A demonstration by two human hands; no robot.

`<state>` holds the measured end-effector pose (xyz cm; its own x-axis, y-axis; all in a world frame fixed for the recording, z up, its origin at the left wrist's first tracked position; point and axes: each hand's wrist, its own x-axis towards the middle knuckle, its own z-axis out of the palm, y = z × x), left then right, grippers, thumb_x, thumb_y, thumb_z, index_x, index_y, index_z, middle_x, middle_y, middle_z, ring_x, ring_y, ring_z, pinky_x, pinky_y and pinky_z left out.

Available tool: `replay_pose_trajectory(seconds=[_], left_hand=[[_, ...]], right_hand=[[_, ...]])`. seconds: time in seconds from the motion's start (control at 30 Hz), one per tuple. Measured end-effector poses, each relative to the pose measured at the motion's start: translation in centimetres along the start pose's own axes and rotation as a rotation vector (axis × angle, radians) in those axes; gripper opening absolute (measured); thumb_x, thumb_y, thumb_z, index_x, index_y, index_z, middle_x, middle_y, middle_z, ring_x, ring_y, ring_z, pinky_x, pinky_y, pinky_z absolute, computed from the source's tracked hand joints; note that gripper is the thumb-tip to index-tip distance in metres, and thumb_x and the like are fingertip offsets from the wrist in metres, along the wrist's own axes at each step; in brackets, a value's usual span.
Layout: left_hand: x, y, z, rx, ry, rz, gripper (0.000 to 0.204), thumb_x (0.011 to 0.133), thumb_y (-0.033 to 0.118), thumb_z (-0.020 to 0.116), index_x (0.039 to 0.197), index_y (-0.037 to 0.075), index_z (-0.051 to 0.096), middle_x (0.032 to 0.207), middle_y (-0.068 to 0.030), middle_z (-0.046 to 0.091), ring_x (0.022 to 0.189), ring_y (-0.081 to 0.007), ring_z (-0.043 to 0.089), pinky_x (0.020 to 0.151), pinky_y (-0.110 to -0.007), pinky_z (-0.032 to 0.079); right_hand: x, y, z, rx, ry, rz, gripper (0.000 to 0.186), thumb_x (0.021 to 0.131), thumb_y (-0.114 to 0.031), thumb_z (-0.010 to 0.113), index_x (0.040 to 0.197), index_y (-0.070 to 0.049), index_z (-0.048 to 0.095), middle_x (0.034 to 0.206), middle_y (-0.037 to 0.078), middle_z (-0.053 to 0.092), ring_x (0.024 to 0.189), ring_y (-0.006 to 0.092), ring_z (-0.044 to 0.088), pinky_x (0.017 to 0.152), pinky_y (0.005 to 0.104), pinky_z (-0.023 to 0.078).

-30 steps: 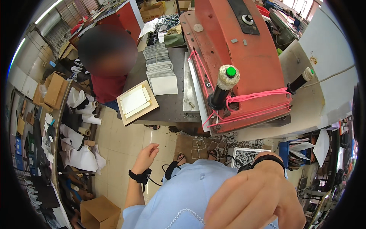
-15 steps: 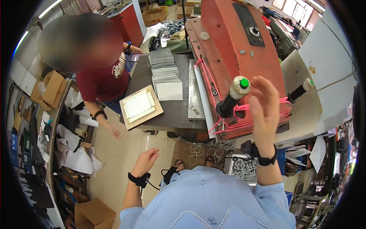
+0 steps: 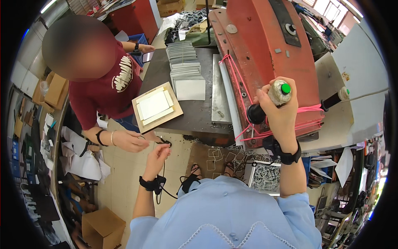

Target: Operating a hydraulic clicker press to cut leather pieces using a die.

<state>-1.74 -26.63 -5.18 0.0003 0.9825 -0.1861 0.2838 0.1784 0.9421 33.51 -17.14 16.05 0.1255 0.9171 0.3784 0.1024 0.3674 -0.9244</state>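
My right hand [image 3: 283, 106] is wrapped around the tape-covered upright handle [image 3: 278, 93], which has a green button on top and stands on the red press machine [image 3: 257, 50]. My left hand [image 3: 156, 161] is raised beside the table's near left corner, fingers closed at a small black-handled tool that looks like scissors [image 3: 165, 142]. A co-worker's hand [image 3: 132, 141] is at the other end of this tool; exactly who grips which part is partly hidden. On the dark table [image 3: 192, 114] lies a wooden board [image 3: 177, 108] carrying a cream panel [image 3: 154, 107], near stacked grey-white sheets [image 3: 190, 89].
A second green-topped handle [image 3: 335, 99] and pink cord [image 3: 311, 108] are on the machine's right. A metal plate [image 3: 219, 89] lies along its left edge. Below, a white bin [image 3: 265, 178] holds thin metal frames, with several more on the floor mat [image 3: 199, 159]. A co-worker [image 3: 103, 83] stands left.
My right hand has closed around the button handle. My left hand has risen slightly and met the black-handled tool. The co-worker's hand has come forward toward my left hand.
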Motion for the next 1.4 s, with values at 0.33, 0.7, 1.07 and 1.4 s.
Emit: replay_pose_trajectory(seconds=[0.33, 0.7, 1.07, 1.4], left_hand=[[-0.9, -0.4, 0.2, 0.157, -0.258, -0.121, 0.026, 0.095, 0.019, 0.061, 0.113, 0.000, 0.062, 0.097, -0.0049, 0.068, 0.087, -0.0097, 0.061, 0.079, -0.024, 0.048], [-1.2, -0.5, 0.7, 0.228, -0.187, -0.091, 0.027, 0.093, 0.016, 0.062, 0.115, 0.000, 0.062, 0.091, -0.0043, 0.067, 0.084, -0.0103, 0.061, 0.076, -0.024, 0.048], [-3.7, -1.4, -0.3, 0.115, -0.068, -0.140, 0.024, 0.093, 0.012, 0.061, 0.113, -0.003, 0.062, 0.095, -0.0082, 0.069, 0.084, -0.0124, 0.062, 0.077, -0.025, 0.049], [-5.8, -2.2, -0.8, 0.076, -0.065, -0.216, 0.027, 0.095, 0.011, 0.059, 0.117, -0.004, 0.059, 0.100, -0.0115, 0.069, 0.092, -0.0161, 0.063, 0.085, -0.027, 0.049]], right_hand=[[-0.1, 0.5, -1.6, -0.029, -0.052, 0.001, 0.036, 0.084, 0.000, 0.069, 0.111, -0.005, 0.045, 0.086, 0.002, 0.060, 0.076, 0.0070, 0.057, 0.068, 0.0231, 0.049], [-0.1, 0.9, -4.7, 0.021, -0.004, -0.025, 0.037, 0.085, 0.003, 0.066, 0.114, -0.003, 0.045, 0.084, 0.004, 0.060, 0.076, 0.0108, 0.061, 0.069, 0.0242, 0.051], [1.1, 2.1, -10.8, -0.082, -0.026, -0.052, 0.036, 0.085, 0.002, 0.063, 0.116, -0.003, 0.046, 0.083, 0.006, 0.060, 0.074, 0.0138, 0.062, 0.071, 0.0285, 0.052], [1.0, 3.6, -16.3, -0.141, 0.320, -0.048, 0.030, 0.090, -0.010, 0.064, 0.115, 0.000, 0.051, 0.091, 0.005, 0.062, 0.081, 0.0144, 0.061, 0.079, 0.0295, 0.050]])
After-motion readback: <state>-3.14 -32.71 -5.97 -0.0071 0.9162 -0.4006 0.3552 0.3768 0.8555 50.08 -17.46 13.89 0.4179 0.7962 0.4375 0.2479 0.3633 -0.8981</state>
